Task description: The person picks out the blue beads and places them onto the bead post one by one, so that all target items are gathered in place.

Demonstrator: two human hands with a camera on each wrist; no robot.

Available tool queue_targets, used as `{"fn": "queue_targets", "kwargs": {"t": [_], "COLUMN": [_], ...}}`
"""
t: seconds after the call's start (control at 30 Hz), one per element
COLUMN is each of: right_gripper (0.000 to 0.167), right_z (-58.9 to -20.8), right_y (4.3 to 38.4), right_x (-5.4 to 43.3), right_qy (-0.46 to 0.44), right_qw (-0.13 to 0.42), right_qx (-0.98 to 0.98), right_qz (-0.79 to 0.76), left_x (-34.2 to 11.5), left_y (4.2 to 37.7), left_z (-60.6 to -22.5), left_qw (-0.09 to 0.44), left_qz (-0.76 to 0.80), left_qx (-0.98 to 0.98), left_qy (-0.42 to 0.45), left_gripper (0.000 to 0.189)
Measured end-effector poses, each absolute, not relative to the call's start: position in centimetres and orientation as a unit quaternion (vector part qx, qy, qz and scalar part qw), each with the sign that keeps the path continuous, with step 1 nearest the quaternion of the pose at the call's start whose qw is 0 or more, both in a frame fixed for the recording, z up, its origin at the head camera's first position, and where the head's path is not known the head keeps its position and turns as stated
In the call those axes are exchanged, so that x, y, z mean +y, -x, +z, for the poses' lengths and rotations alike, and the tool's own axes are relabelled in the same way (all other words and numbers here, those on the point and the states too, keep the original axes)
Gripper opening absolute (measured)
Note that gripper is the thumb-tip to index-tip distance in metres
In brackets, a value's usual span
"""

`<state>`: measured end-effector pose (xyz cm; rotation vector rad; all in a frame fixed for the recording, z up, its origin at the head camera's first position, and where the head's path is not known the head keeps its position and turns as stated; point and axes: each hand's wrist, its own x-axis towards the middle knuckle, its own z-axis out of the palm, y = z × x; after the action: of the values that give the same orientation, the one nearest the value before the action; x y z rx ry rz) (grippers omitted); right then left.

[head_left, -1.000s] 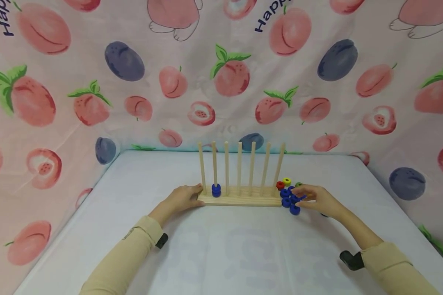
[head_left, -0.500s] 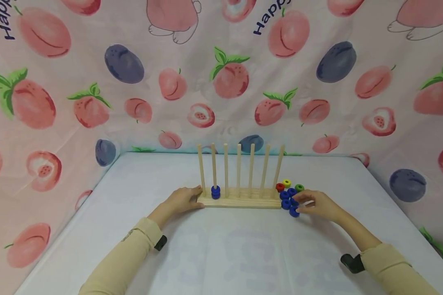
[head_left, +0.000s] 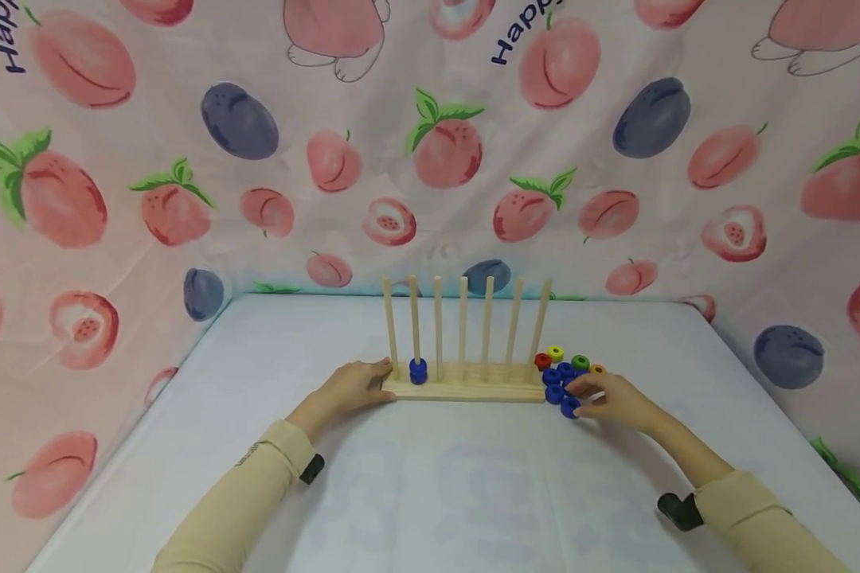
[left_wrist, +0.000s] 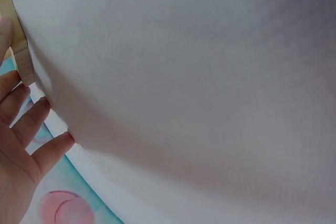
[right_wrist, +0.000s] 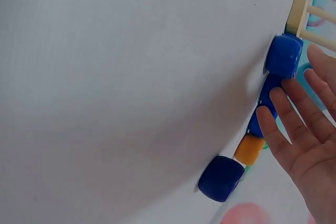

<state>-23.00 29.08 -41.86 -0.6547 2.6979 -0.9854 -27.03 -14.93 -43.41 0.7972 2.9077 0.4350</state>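
A wooden rack (head_left: 466, 391) with a row of upright pegs stands on the white table. Two blue beads (head_left: 419, 372) sit stacked on its second peg from the left. My left hand (head_left: 354, 387) grips the rack's left end, thumb in front and fingers behind. Beyond the right end lie several loose blue beads (head_left: 554, 394). Over these is my right hand (head_left: 615, 400), its fingers spread and loosely bent at the beads. In the right wrist view those fingers lie alongside a blue bead (right_wrist: 283, 56); whether they touch it I cannot tell.
Behind the blue beads are a red bead (head_left: 542, 362), a yellow bead (head_left: 556, 353), a green bead (head_left: 580, 362) and an orange bead (head_left: 597, 370). A separate dark blue bead (right_wrist: 221, 178) shows in the right wrist view. A fruit-patterned cloth (head_left: 430, 223) hangs behind the table.
My right hand has come slightly down over the beads, and a blue bead seen between its fingers earlier is no longer there. The orange bead has come into sight. My left hand stays put.
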Motion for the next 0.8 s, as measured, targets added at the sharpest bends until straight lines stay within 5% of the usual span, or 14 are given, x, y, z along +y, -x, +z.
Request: {"fn": "queue_targets", "kwargs": {"t": [0.8], "right_gripper": [0.028], "right_z": [-41.7], "right_y": [22.9], "right_x": [28.0], "right_qy": [0.258], "right_qw": [0.079], "right_qx": [0.918], "right_qz": [-0.289], "left_x": [-14.5], "left_y": [26.9], "left_z": [-43.5], "left_qw": [0.055], "left_qz": [0.151], "left_qx": [0.956], "left_qy": [-0.247], "left_gripper": [0.067]}}
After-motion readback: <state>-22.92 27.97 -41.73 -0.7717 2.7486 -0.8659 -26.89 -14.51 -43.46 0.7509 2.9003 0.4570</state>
